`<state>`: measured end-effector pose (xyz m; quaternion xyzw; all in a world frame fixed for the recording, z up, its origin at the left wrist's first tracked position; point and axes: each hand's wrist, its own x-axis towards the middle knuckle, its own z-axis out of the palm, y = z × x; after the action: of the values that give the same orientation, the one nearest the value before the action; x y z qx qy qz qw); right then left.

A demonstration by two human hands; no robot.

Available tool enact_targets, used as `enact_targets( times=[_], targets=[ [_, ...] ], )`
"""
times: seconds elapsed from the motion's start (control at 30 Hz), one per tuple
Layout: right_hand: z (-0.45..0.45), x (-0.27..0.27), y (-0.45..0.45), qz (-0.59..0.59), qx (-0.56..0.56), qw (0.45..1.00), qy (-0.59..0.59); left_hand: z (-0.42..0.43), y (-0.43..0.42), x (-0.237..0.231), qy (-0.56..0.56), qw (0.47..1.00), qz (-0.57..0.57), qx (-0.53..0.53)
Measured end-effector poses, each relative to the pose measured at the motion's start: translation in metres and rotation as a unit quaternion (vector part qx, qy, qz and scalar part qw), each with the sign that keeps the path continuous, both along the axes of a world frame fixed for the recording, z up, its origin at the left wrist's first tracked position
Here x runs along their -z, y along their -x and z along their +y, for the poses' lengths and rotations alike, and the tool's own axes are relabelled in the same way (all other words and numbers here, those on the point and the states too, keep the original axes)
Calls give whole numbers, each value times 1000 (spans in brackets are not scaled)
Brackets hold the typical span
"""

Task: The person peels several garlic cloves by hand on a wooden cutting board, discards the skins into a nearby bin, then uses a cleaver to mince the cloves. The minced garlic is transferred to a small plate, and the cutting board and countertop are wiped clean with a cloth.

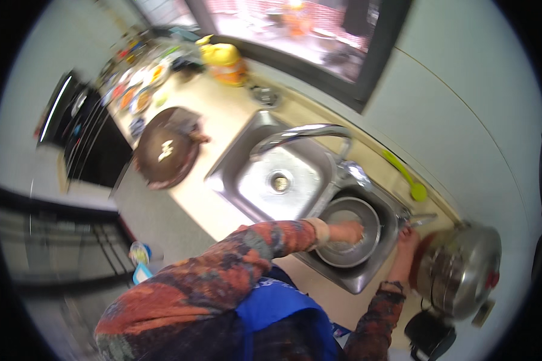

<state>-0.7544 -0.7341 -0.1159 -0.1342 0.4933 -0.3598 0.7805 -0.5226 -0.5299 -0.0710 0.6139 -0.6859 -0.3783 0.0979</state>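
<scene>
A round metal basin [374, 230] sits in the smaller right bowl of a stainless steel double sink [221, 178]. Inside it is my left hand [347, 232], low over cloudy contents that are too blurred to name; its fingers are not clear. My right hand [407, 237] is at the sink's right rim, close against a small metal fitting [422, 220]. Whether it grips the fitting cannot be told. A curved chrome faucet [305, 131] arches over the larger left bowl, whose drain [280, 182] is visible.
Left of the sink, a round cutting board [153, 155] holds a cleaver [183, 121] and pale pieces. Farther off are bowls of food [140, 100] and a yellow jug [223, 61]. A green spoon [406, 178] lies behind the sink; a large metal pot [463, 270] stands right.
</scene>
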Motion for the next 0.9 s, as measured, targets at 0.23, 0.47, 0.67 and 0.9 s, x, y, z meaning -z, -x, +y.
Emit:
enact_targets(
  times=[0.23, 0.47, 0.67, 0.9],
  targets=[
    [127, -68, -99, 273, -205, 930, 139, 67, -20, -47, 31, 996, -79, 19],
    [222, -116, -217, 88, -329, 909, 240, 145, -88, -70, 85, 980, -172, -58],
    [302, -132, -333, 381, -558, 605, 422, 236, -191, -82, 14, 970, -214, -115],
    [398, -134, -468, 369, -397, 525, 656, 368, -333, -82, 131, 948, -133, -258]
  ],
)
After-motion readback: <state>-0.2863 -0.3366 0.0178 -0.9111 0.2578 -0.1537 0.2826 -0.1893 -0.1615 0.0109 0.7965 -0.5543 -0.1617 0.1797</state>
